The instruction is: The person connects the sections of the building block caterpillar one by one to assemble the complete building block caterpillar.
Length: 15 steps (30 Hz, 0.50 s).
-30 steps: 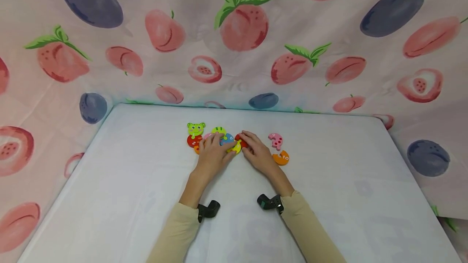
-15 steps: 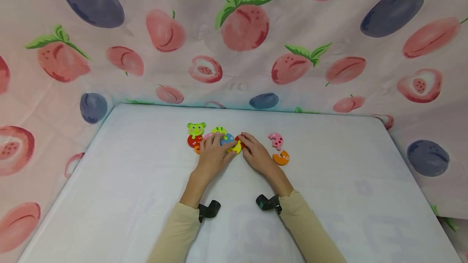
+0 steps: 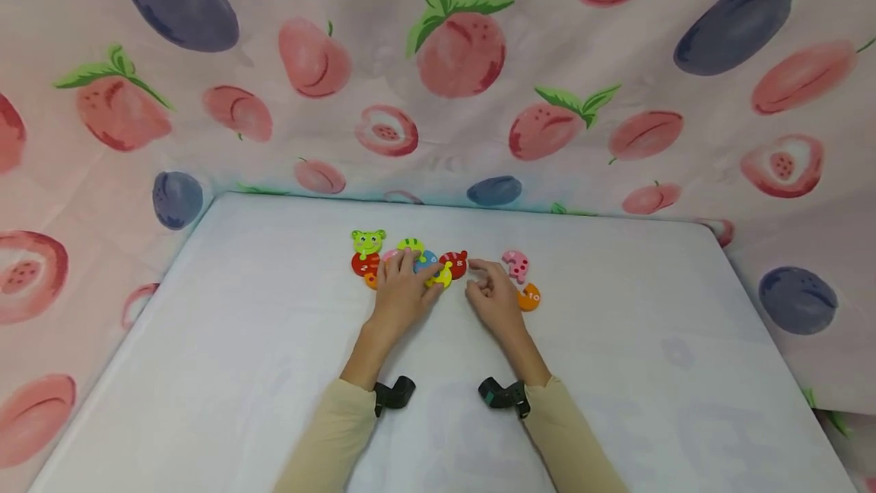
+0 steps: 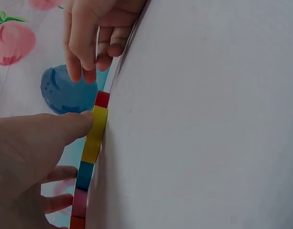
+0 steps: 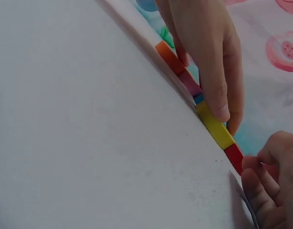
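Note:
A row of joined, brightly coloured puzzle pieces lies on the white table, led at the left by a green animal-face piece [image 3: 368, 240] above a red piece numbered 2 [image 3: 365, 265]. My left hand [image 3: 400, 291] rests over the middle of the row with fingers spread, hiding part of it. In the left wrist view its thumb touches the side of the yellow piece [image 4: 95, 136]. At the row's right end sits a red piece numbered 8 [image 3: 453, 265]. Just right of that, my right hand [image 3: 496, 299] holds nothing, its index finger extended and the others loosely curled.
A pink spotted piece [image 3: 516, 265] and an orange piece numbered 10 [image 3: 530, 297] lie separate, beyond my right hand, which partly covers the orange one. A fruit-print cloth [image 3: 452, 151] hangs behind the white table [image 3: 274, 371].
My right hand has let go of the red piece numbered 8 and moved a little to the right, uncovering it. The left hand stays in place on the row.

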### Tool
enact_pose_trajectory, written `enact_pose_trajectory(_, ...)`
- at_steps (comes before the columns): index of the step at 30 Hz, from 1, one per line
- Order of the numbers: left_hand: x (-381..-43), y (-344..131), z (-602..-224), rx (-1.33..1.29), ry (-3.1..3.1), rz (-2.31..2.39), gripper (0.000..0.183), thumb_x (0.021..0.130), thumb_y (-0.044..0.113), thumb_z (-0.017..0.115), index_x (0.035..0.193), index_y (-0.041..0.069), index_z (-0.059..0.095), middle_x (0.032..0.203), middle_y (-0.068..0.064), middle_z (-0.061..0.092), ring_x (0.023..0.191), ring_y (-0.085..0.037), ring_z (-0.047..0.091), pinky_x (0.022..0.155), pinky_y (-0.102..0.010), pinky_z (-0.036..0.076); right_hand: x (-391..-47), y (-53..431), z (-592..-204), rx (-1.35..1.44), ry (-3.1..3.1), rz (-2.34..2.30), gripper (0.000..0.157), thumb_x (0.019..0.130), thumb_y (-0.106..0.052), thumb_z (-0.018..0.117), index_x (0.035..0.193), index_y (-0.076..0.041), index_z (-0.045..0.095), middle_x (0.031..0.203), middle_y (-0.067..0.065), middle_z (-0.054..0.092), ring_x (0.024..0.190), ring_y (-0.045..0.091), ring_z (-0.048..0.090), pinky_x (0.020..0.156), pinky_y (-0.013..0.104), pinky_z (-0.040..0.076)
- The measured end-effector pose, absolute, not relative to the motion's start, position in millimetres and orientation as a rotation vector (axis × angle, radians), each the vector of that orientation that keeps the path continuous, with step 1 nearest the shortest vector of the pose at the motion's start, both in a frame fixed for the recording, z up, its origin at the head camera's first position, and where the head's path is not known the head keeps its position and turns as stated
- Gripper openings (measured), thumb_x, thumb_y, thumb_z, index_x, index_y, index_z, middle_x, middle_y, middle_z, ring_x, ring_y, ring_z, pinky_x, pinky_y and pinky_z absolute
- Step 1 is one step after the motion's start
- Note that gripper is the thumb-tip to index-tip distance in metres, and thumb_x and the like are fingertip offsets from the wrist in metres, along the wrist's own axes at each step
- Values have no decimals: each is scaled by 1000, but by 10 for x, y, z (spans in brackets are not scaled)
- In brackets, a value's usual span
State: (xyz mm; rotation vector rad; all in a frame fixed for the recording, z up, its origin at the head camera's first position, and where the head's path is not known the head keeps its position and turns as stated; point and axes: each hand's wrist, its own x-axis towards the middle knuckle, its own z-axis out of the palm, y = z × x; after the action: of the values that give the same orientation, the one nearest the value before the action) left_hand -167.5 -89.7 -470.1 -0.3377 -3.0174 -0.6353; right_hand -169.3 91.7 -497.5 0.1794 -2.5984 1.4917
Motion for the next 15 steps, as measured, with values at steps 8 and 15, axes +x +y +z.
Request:
enact_pose_trajectory(8, -1705, -781, -4630, -205, -3034, -649, 43, 93, 41, 61, 133, 25, 60, 143, -17, 45, 140, -41, 33, 113, -70, 20, -1589, 1034, -4973, 260, -2563, 1450, 33, 90, -11, 63, 123, -5, 63, 115, 10, 65, 86, 17, 66, 77, 14, 53)
enact_pose_trajectory(15, -1775, -565, -4577, 1, -3072, -656, 44, 91, 48, 61, 127, 23, 63, 136, -17, 48, 134, -39, 37, 111, -72, 19, -1605, 1159, -4966, -26, -2516, 1448, 29, 88, -12, 66, 116, -5, 66, 95, 10, 62, 81, 17, 54, 68, 15, 44)
